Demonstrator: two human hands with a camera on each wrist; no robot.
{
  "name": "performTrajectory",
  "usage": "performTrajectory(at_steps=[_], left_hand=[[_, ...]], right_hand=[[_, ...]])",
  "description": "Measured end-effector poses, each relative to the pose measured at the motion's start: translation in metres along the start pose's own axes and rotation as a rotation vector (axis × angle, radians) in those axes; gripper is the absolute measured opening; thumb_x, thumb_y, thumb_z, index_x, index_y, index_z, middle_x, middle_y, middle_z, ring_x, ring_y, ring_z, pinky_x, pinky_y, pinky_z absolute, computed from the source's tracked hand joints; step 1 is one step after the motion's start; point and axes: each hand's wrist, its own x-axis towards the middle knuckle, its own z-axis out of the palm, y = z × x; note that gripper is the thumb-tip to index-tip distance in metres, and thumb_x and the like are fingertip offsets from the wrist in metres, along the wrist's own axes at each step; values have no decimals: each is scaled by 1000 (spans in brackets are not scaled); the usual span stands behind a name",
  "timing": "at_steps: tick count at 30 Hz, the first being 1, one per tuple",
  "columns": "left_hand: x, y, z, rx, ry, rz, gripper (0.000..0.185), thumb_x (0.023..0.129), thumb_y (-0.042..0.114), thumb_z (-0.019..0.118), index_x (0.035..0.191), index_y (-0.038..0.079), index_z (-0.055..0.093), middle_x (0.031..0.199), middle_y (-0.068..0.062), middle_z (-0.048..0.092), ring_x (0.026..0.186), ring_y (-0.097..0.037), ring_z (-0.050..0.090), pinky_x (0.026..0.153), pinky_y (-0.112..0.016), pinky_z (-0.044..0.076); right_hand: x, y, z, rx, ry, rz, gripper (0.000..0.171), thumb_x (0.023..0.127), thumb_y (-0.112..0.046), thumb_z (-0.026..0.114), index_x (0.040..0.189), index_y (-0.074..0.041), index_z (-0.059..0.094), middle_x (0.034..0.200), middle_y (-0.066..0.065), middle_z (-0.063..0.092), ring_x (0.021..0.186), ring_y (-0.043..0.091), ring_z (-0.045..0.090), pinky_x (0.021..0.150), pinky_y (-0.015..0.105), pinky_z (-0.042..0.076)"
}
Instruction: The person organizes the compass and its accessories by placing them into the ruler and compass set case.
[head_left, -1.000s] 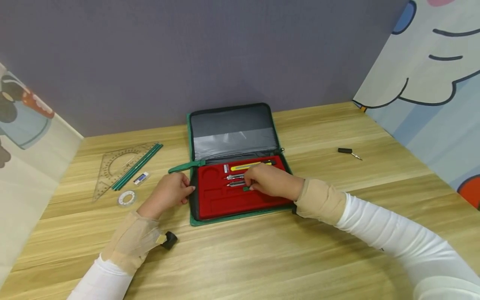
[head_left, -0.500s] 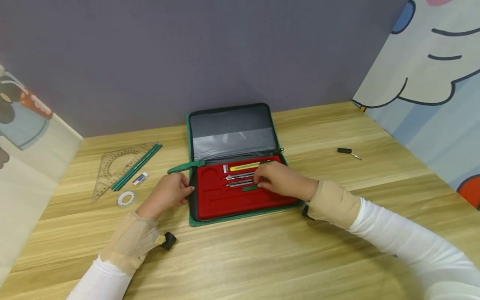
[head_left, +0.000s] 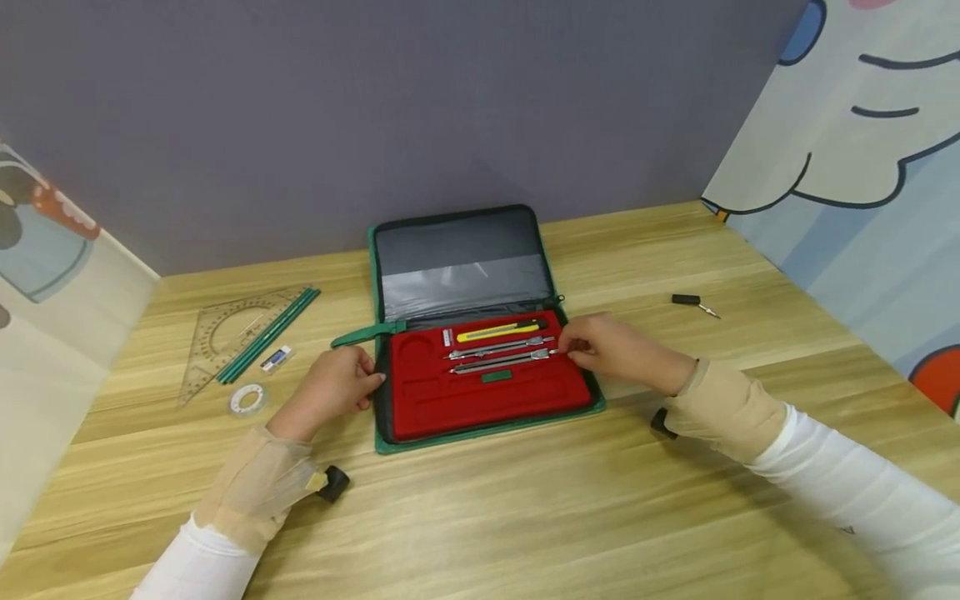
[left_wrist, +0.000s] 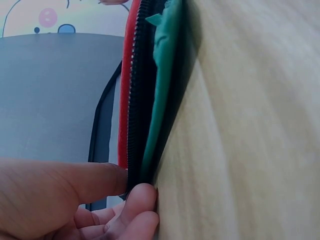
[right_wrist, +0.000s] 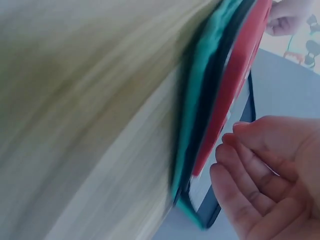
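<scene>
While the green zip-up instrument case with the red moulded tray [head_left: 420, 412] lies opened flat on the wooden counter [head_left: 525, 517], the left hand [head_left: 333, 392] grips its left edge, thumb on the red lining and fingers [left_wrist: 140, 200] curled under the green cover, which pins the case in place. The right hand [head_left: 611, 350] sits at the tray's right edge, its loosely curled fingers [right_wrist: 250, 185] at the end of the lower of 2 silver compasses [head_left: 498, 360]; whether they pinch it I cannot tell. Each tool lies in its own recess: a yellow utility knife [head_left: 498, 331] above, a small green block [head_left: 497, 377] below. Green pencils [head_left: 266, 335] rest on a clear protractor set-square [head_left: 217, 342] off to the left.
</scene>
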Motion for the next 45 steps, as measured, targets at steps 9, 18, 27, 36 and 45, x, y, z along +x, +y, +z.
performTrajectory(at_steps=[9,18,27,36,45], left_hand=[[-2,-3,1,-11,12,-1,13,91,11,60,88,-1,58,70,-6,60,53,-11,57,50,-24,50],[-4,-7,-1,-19,13,0,14,91,11,59,91,-3,57,70,-6,61,53,-11,57,51,-25,50],[-3,-7,-1,-19,8,-2,13,91,11,60,90,-2,57,71,-6,61,52,-10,57,50,-25,50],[-3,-4,0,-9,8,5,13,90,11,60,89,-1,57,73,-7,60,52,-11,57,51,-25,50],[0,0,-1,-8,7,18,13,91,11,60,87,-1,56,73,-8,59,52,-10,57,51,-24,50]], right_hand=[[-20,35,-23,-28,44,89,12,81,8,61,89,1,66,84,9,66,75,17,60,67,35,50],[-32,84,-39,-163,79,242,10,81,6,62,91,5,65,81,13,66,74,26,61,68,43,50],[-41,117,-51,-186,81,329,18,83,2,63,99,10,61,88,24,64,80,37,62,73,51,48],[-42,134,-56,-216,-22,391,27,79,0,66,102,12,57,99,29,59,91,43,57,78,53,46],[-50,146,-59,-217,-74,401,18,80,4,63,96,9,58,87,22,62,81,37,59,73,51,46]])
